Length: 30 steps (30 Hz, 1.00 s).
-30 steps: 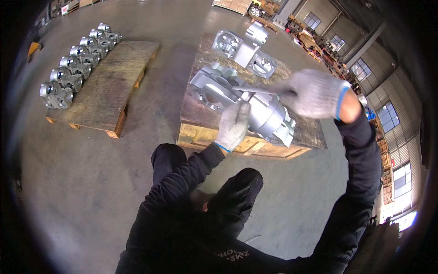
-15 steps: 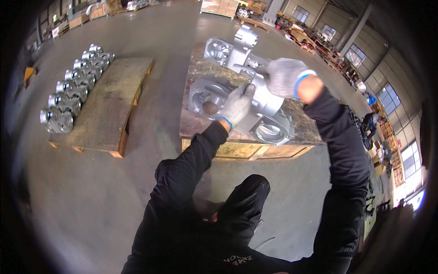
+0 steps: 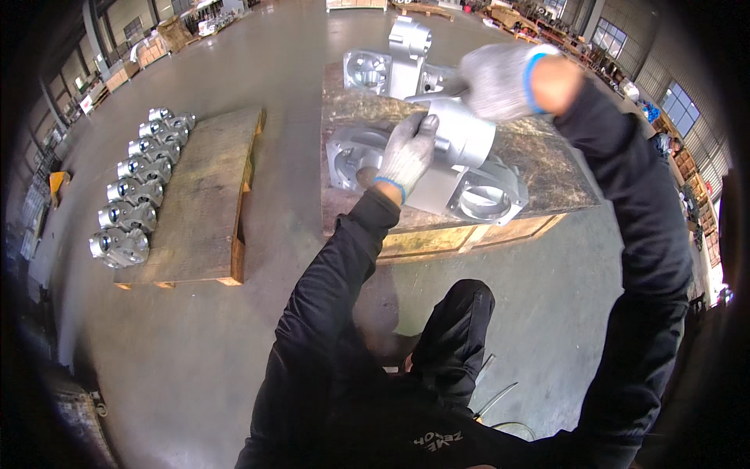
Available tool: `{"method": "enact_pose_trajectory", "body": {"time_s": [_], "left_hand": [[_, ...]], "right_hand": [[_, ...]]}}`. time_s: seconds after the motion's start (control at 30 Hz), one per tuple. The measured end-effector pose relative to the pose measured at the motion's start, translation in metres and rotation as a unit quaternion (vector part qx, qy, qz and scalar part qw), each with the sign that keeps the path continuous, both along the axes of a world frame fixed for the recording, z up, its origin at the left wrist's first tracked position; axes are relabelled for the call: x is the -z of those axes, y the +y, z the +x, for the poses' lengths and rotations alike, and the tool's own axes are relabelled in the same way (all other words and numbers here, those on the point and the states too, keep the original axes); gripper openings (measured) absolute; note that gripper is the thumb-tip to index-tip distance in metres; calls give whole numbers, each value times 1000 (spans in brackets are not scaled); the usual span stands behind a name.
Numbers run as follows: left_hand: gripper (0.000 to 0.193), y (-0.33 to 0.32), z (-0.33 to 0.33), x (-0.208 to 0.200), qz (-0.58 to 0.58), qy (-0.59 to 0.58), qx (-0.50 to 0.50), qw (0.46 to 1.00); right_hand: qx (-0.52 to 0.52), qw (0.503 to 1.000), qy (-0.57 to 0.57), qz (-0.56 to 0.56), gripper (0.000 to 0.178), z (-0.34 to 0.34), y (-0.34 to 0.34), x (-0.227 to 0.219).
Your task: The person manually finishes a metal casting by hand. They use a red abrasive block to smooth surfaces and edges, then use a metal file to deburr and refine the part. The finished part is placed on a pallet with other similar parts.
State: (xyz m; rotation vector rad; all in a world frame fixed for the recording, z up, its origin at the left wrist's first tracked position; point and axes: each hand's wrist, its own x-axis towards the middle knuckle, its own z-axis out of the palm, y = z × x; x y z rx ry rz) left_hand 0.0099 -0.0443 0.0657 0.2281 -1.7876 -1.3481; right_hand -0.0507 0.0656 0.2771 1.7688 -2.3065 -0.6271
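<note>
A silver metal casting, with a wide cylinder in its middle and a round opening on each side, lies on the wooden crate top in front of me. My left hand, in a grey knit glove, is closed against the cylinder's left side, fingers toward its upper rim. Above the cylinder's far right edge, my gloved right hand is curled into a fist, slightly blurred. A narrow greyish piece shows at its left side, but its kind is unclear. A second similar casting stands just behind.
The wooden crate carries both castings. To the left, a low wooden pallet holds a row of several silver castings along its left edge. A thin hose or cable lies on the floor beside my leg. Stacked goods line the far walls.
My right hand has moved up and slightly right, away from the cylinder. My left hand stays on the casting. The whole view has shifted a little.
</note>
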Motion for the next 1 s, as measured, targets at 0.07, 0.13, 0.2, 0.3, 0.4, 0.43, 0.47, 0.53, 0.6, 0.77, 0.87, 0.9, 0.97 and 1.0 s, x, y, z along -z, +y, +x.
{"method": "enact_pose_trajectory", "body": {"time_s": [0.07,0.13,0.2,0.3,0.4,0.43,0.47,0.53,0.6,0.77,0.87,0.9,0.97,1.0], "left_hand": [[42,2,1,-1,14,-7,-27,1000],[44,4,-1,-6,72,-38,3,997],[50,2,1,-9,71,-71,30,995],[55,-5,18,-1,52,-63,7,997],[51,-29,38,22,-30,-52,-91,994],[48,-37,48,36,-83,-11,-125,989],[49,-51,50,45,-40,-28,-120,992],[58,-74,54,70,-41,-45,-179,982],[74,-107,50,89,-61,-92,-259,960],[101,-159,48,147,-48,-115,-246,961],[101,-177,38,164,26,-67,-166,984],[101,-183,32,166,63,-28,-126,990],[88,-190,25,170,76,-105,-131,983],[84,-192,23,172,75,-167,-130,974]], "right_hand": [[-9,1000,13,-26,36,-15,3,7],[-37,998,-34,-29,38,-27,2,17],[-80,994,-53,-58,40,-33,2,17],[-161,984,66,-26,31,-22,7,15],[35,997,21,-64,26,3,21,22],[45,993,61,-93,24,11,21,30],[24,991,50,-125,23,14,22,34],[-42,982,94,-155,26,15,23,38],[-57,980,167,-96,31,10,22,37],[-66,978,193,-35,31,-1,20,25],[-65,977,161,-120,31,1,5,34],[-61,977,165,-118,31,1,1,34],[-51,983,164,-65,31,4,1,24],[-43,986,155,-45,31,5,4,20]]}}
